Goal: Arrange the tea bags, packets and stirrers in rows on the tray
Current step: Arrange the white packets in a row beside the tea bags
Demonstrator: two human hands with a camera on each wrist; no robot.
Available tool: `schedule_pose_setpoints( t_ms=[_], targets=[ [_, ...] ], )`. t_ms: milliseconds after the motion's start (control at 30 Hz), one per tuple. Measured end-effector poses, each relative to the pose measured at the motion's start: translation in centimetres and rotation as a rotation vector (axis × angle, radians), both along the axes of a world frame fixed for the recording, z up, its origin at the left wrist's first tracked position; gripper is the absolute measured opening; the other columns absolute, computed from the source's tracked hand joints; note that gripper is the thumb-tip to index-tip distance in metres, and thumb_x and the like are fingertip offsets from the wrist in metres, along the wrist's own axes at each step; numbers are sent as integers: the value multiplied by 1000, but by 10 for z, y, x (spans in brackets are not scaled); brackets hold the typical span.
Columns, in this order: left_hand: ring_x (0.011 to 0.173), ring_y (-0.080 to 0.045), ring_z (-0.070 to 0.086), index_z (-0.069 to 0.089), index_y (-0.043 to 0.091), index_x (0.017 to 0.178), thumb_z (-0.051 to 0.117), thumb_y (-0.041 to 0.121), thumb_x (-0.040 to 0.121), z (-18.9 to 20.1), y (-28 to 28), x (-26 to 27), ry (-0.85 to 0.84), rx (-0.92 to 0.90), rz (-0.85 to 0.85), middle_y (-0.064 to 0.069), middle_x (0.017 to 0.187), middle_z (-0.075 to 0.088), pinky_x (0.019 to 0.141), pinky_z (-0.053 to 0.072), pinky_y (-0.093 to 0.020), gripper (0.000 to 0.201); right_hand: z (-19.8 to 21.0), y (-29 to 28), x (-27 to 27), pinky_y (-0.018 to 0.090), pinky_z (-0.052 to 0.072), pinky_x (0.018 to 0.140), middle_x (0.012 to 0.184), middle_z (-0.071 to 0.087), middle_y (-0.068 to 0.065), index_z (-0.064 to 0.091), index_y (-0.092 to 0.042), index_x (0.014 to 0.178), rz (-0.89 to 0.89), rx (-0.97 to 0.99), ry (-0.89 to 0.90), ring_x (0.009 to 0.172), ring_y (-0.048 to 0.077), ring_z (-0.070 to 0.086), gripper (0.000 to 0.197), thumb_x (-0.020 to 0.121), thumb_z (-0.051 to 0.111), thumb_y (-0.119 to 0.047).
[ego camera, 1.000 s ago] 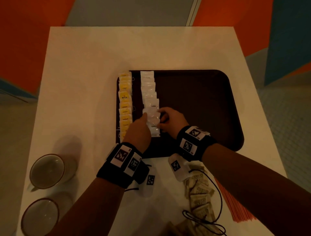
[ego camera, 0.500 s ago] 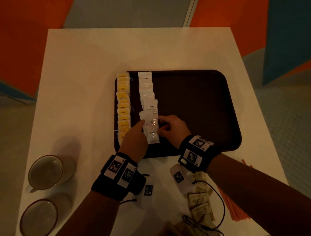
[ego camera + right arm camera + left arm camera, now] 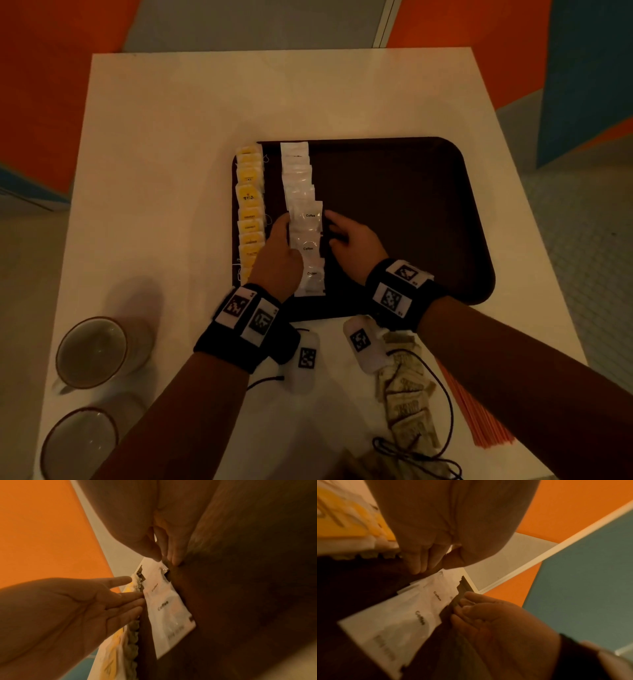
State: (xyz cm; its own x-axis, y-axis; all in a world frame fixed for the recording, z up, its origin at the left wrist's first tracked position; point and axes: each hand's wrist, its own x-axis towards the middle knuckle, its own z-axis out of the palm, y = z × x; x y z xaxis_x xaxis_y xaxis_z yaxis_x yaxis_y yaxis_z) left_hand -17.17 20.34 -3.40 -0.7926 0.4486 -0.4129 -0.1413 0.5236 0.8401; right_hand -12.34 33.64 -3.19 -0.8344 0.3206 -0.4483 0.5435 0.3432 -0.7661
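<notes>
Coffee packets [image 3: 306, 236] run in row between my fingertips, long axis away from me — left hand [image 3: 276, 255] flat-fingered against left edge, right hand [image 3: 354, 240] loosely curled beside right edge, holding nothing.

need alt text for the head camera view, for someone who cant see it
Two hands, left hand and right hand, flank a row of white coffee packets on a dark tray, beside a row of yellow tea bags. On the white table nearer the person lie brown packets, orange stirrers and two cups.
</notes>
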Motion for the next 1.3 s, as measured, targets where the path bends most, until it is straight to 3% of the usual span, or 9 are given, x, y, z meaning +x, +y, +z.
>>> schedule_pose_setpoints(
  t_ms=[200, 400, 567, 733, 833, 900, 1067, 1167, 1300],
  targets=[
    [113, -22, 55, 30, 23, 138, 47, 18, 86, -17, 4, -8, -58, 63, 38, -4, 127, 55, 100, 44, -48, 55, -5, -3, -11, 19, 36, 96, 139, 46, 7, 34, -17, 140, 32, -84, 1, 129, 17, 44, 52, 91, 43, 0],
    [113, -23, 55, 27, 23, 140, 46, 6, 88, -19, 2, -8, -42, 42, 29, -7, 129, 53, 100, 45, -47, 58, -6, -4, -9, 19, 38, 93, 136, 50, 5, 41, -22, 136, 10, -7, 19, 122, 17, 49, 52, 89, 43, 1],
    [111, -22, 54, 26, 22, 141, 39, 0, 89, -8, -2, 1, -69, 34, 11, -7, 125, 54, 98, 46, -45, 57, -7, -12, 1, 38, 45, 101, 133, 52, 8, 46, -20, 134, -17, -68, -15, 121, 19, 50, 52, 87, 43, 3],
    [120, -25, 50, 25, 17, 142, 41, -3, 87, -4, -7, 19, -96, 73, 7, -10, 133, 49, 103, 42, -47, 61, -3, -15, 12, 19, 35, 96, 133, 51, 6, 48, -18, 130, -33, 29, 26, 121, 17, 49, 47, 88, 44, 2],
    [114, -12, 51, 34, 17, 131, 36, -10, 86, 6, -9, 29, -84, 101, 38, 0, 123, 53, 98, 46, -27, 52, 0, -11, 19, 18, 38, 92, 128, 52, 8, 54, -14, 123, -25, 108, 17, 111, 16, 53, 40, 88, 46, 2],
    [92, 8, 44, 32, 24, 123, 33, -13, 88, 13, -11, 34, -105, 121, 48, 18, 100, 44, 76, 41, -1, 51, 1, -9, 24, 18, 39, 84, 117, 54, 6, 55, -14, 117, 60, 166, -63, 98, 11, 52, 30, 87, 55, -8],
    [89, 2, 35, 27, 6, 136, 34, -11, 89, 17, -9, 39, -84, 141, 81, 20, 90, 33, 60, 34, 8, 50, -3, -18, 25, 23, 42, 77, 105, 48, -1, 54, -18, 108, 169, 224, -208, 90, 11, 47, 45, 72, 75, -33],
    [101, -3, 36, 26, 7, 137, 32, -12, 89, 17, -9, 38, -98, 125, 92, 9, 105, 36, 69, 38, 2, 52, -7, -24, 22, 23, 41, 80, 109, 47, 2, 55, -15, 103, 169, 249, -188, 90, 11, 44, 39, 71, 75, -26],
    [109, -11, 42, 21, 11, 141, 34, -10, 89, 12, -11, 35, -128, 91, 97, 0, 120, 41, 95, 40, -27, 57, -10, -25, 21, 22, 39, 83, 114, 47, 4, 55, -16, 100, 160, 241, -189, 95, 12, 43, 32, 74, 73, -22]
  ],
)
